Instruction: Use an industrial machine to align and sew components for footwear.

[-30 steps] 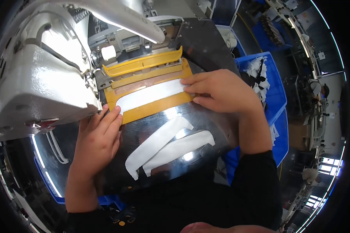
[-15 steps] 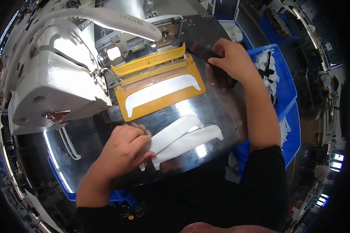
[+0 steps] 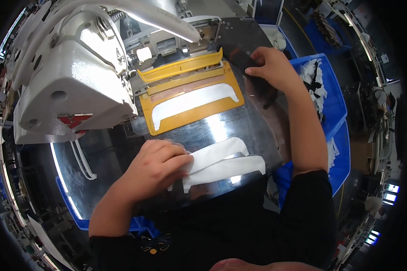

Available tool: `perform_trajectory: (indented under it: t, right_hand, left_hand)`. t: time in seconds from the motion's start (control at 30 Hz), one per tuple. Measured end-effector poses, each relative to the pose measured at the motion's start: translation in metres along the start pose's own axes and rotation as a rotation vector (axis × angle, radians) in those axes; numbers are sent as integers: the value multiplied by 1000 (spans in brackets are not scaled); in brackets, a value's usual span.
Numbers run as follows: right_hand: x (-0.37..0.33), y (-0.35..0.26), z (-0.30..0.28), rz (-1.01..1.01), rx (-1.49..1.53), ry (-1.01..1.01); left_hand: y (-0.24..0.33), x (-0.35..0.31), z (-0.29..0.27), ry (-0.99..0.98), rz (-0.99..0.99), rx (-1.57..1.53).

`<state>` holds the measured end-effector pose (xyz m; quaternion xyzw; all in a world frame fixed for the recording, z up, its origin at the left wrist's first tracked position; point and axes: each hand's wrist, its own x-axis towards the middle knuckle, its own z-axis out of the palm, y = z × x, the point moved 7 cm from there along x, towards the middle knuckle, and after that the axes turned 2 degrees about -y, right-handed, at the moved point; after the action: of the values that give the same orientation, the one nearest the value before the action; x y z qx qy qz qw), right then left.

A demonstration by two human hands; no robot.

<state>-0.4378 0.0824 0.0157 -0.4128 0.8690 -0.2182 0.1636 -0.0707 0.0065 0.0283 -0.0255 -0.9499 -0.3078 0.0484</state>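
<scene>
Two long white fabric pieces with bent ends lie partly overlapped on the shiny dark worktop. My left hand is closed over the left end of the upper white piece; its thumb is mostly hidden. Farther back, another white piece of the same shape lies flat on a yellow template plate, whose raised yellow bar runs along the far side. At the right of the plate hovers my right hand, thumb and forefinger apart, above a dark strip-like patch that I cannot make out clearly.
A white sewing machine head fills the left, with a white tube-like arm reaching over the metal clamp parts. Blue bins with white and black scraps stand at the right. White curved strips lie on the left.
My left hand's fingers have drawn in and its thumb has gone out of sight. The white pieces under it have shifted slightly right and nearer. My right hand stays about the same.
</scene>
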Motion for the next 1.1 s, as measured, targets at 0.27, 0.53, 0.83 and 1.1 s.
perform_trajectory:
  t: [0.27,0.53,0.83,1.1]
  right_hand:
    - [1,2,-19,-69,-24,177]
    - [-2,-4,-23,36,-74,4]
    - [-52,-63,-59,-432,380,122]
    - [-56,-162,45,-777,51,-501]
  left_hand:
    - [-7,-4,-7,97,-50,42]
    - [-19,-7,-11,142,-97,84]
    - [-21,-8,-16,235,-126,151]
    - [-28,-18,-22,319,-245,261]
